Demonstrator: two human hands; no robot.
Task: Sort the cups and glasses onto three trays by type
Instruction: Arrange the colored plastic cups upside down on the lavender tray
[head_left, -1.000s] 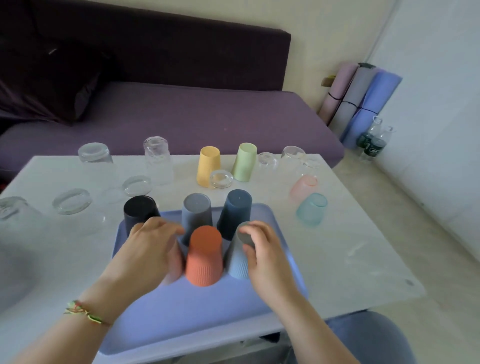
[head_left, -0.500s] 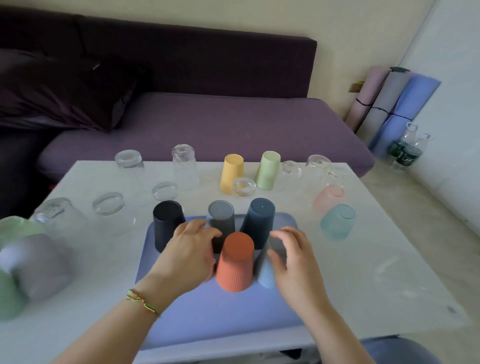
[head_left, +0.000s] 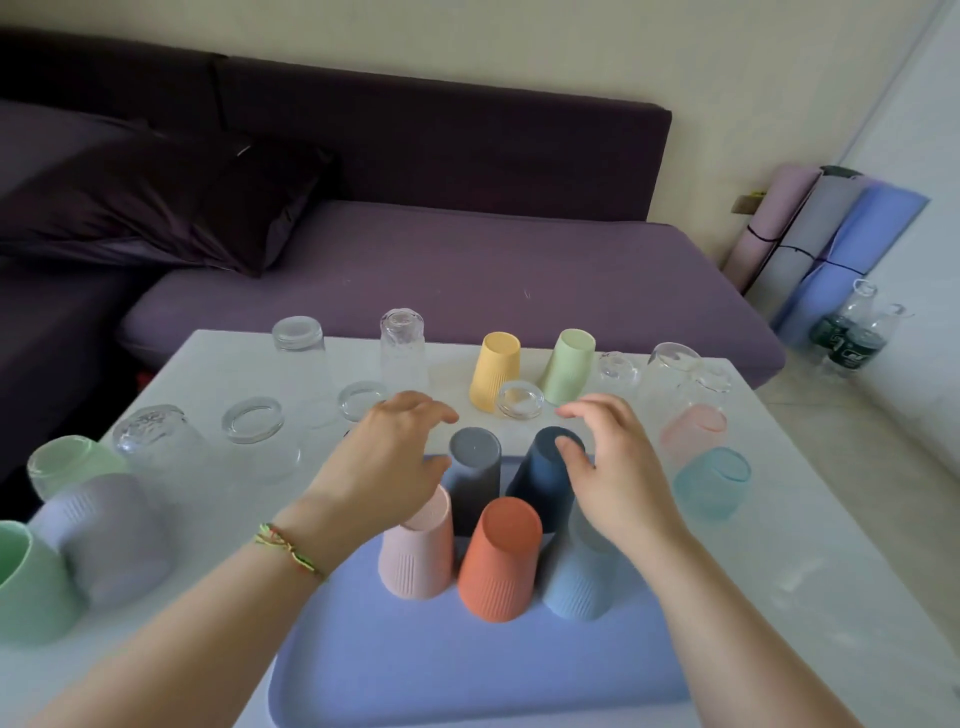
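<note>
Clear glasses stand upside down all over the white table (head_left: 779, 545), and one small glass (head_left: 520, 400) sits right in front of the yellow cup (head_left: 496, 371) and green cup (head_left: 569, 366). The matte, tapered ribbed cups (head_left: 498, 561) are upside down on the blue tray (head_left: 467, 670). The left hand (head_left: 384, 462) and right hand (head_left: 613, 467) hover over them, fingers loosely spread, holding nothing.

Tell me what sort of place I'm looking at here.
Most likely a home living room: a purple sofa with a dark cushion behind the white table, and rolled mats leaning in the corner.
</note>
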